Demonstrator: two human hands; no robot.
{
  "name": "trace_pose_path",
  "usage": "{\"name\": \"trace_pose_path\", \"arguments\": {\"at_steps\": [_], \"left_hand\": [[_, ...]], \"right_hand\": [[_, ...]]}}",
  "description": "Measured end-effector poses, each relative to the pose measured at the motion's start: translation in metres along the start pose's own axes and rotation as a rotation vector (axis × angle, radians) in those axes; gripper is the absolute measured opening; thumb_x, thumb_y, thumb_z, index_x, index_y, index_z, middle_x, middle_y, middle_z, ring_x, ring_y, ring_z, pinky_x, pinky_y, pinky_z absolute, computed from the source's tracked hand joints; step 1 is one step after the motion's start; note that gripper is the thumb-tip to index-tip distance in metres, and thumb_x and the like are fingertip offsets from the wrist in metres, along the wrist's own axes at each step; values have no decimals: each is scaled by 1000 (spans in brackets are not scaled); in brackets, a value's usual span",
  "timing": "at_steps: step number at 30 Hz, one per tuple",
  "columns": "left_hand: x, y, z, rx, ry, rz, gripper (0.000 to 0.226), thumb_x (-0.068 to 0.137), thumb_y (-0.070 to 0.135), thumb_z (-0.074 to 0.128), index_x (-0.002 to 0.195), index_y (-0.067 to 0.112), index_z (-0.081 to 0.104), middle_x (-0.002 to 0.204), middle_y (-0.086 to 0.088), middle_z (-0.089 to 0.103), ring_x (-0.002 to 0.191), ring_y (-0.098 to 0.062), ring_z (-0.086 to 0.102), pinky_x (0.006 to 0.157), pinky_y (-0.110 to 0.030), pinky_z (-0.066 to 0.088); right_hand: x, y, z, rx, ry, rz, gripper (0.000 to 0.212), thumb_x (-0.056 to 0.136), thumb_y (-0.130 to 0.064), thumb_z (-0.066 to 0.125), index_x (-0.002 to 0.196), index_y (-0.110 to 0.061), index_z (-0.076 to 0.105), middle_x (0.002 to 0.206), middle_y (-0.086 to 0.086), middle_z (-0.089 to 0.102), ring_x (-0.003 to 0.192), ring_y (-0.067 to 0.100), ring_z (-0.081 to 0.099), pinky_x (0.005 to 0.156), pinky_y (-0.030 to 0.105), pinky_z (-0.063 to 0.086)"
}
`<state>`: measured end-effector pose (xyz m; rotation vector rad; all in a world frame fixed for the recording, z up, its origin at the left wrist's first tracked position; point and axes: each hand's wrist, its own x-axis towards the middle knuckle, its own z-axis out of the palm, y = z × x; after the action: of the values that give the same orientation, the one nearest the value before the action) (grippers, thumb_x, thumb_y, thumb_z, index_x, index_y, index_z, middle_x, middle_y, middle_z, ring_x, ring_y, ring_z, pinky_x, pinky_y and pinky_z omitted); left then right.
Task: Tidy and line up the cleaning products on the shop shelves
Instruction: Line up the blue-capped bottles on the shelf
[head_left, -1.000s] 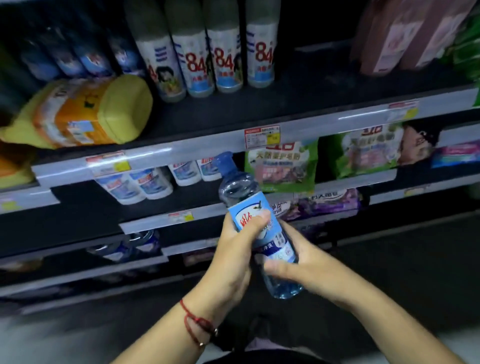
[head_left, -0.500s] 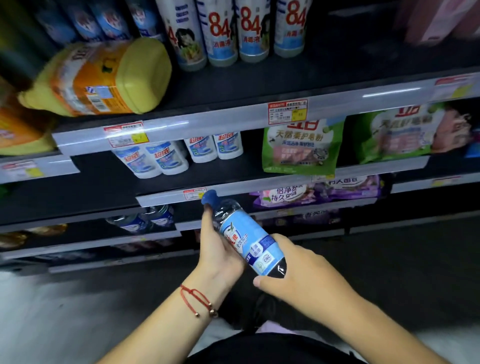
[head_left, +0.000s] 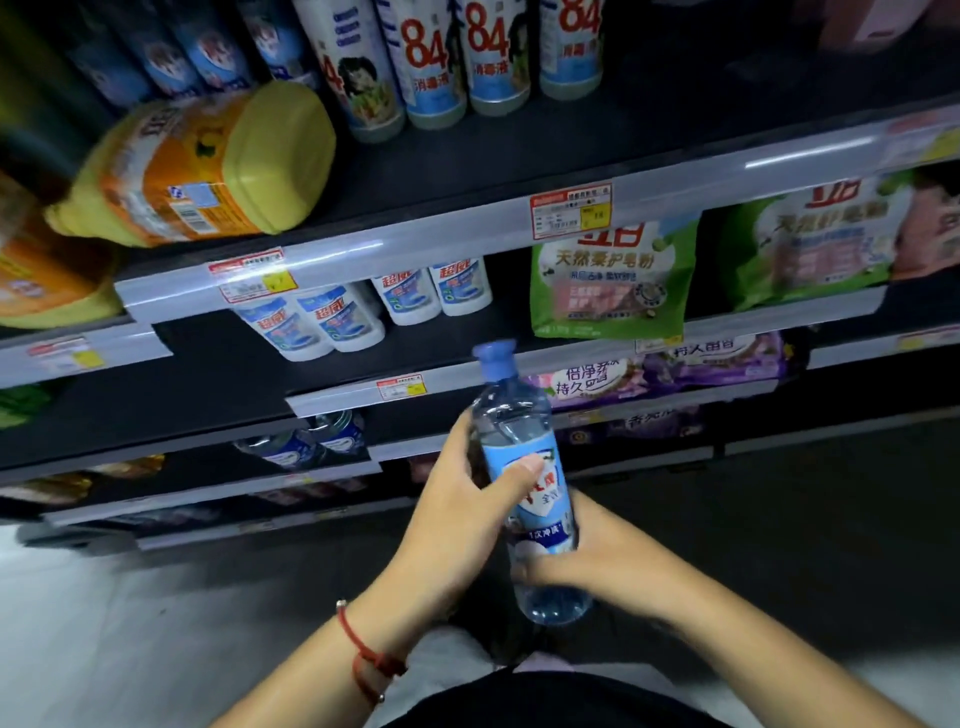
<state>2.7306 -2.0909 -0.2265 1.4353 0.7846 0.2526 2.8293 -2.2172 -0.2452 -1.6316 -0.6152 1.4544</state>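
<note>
Below centre of the frame, my left hand and right hand are both clamped on a clear bottle with a blue cap and blue label, held nearly upright in front of the shelves. Left grip wraps the label, thumb across it; right grip closes round the lower body. At upper left, a yellow jug lies on its side.
</note>
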Motion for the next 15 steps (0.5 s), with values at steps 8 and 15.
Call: {"name": "trace_pose_path", "arguments": {"at_steps": [8, 15], "left_hand": [[8, 6, 17, 339, -133, 93, 77, 81, 18, 84, 146, 33, 46, 134, 19, 63, 125, -2, 58, 109, -38, 46], [21, 33, 22, 228, -162, 120, 60, 80, 13, 80, 134, 25, 56, 123, 3, 72, 115, -14, 67, 99, -38, 54]], "right_hand": [[2, 30, 8, 342, 130, 31, 43, 76, 6, 75, 114, -13, 65, 108, 13, 75, 104, 23, 71, 94, 32, 55], [-4, 15, -15, 374, 154, -79, 48, 68, -12, 81, 112, -22, 65, 105, -1, 77, 100, 13, 72, 83, 20, 55]]}}
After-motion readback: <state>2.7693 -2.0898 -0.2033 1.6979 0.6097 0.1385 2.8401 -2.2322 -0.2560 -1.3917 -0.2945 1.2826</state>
